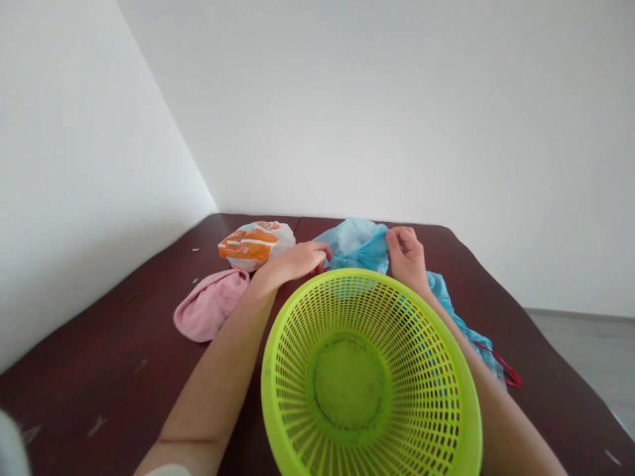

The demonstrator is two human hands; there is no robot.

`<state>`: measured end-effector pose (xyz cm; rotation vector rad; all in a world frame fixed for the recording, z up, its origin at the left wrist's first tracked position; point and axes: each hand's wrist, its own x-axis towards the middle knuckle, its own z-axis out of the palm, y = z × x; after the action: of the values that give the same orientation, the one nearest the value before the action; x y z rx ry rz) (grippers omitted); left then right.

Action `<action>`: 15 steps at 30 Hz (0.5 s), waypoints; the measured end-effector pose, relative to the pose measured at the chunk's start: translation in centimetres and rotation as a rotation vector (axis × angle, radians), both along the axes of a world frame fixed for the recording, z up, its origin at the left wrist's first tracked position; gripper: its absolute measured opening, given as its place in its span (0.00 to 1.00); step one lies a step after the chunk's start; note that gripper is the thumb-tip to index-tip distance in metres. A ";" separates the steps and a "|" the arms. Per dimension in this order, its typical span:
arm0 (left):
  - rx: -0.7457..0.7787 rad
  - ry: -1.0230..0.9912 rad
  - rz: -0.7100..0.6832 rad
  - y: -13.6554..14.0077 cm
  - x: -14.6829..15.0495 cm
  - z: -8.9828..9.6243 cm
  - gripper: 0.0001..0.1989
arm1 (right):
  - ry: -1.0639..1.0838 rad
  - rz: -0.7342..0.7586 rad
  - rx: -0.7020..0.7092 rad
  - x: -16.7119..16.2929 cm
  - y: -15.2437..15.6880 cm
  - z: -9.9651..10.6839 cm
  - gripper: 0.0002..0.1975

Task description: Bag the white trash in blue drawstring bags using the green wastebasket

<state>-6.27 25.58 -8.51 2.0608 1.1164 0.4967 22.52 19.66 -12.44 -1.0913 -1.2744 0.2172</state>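
A light blue plastic bag (354,239) lies at the far side of the dark red table, behind a yellow-green plastic basket (350,380). My right hand (407,254) pinches the bag's right edge between thumb and fingers. At the bag's left side, my left hand (305,259) has its fingers curled in against the plastic, close to a bit of red drawstring; the fingertips are partly hidden. Both forearms reach around the slatted basket, whose open mouth faces me with nothing inside. The basket's rim covers the bag's lower part.
Left of my left hand sit a white and orange plastic bag (258,243) and a folded pink cloth (212,305). Another crumpled blue bag (459,317) with a red drawstring (508,373) lies beside my right forearm. Small scraps dot the table (99,357); white walls stand behind and left.
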 end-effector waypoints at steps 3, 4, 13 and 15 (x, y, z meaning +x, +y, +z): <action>0.139 0.034 0.154 -0.3 0.2 0.3 0.19 | -0.020 -0.038 0.006 -0.4 -0.4 0.3 0.25; 0.220 0.057 0.216 -0.4 0.4 0.3 0.22 | 0.012 0.002 -0.026 -0.6 -0.5 0.3 0.26; 0.212 -0.056 -0.215 -2.1 2.2 0.3 0.22 | 0.230 0.279 -0.105 -0.7 -0.3 0.1 0.30; 0.139 -0.118 -0.273 -2.5 2.4 0.5 0.21 | 0.291 0.329 -0.111 -0.7 -0.1 0.0 0.28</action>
<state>-3.87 23.11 -8.03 2.2298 0.7343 0.5634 21.83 19.57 -12.42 -0.8987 -1.1809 0.6773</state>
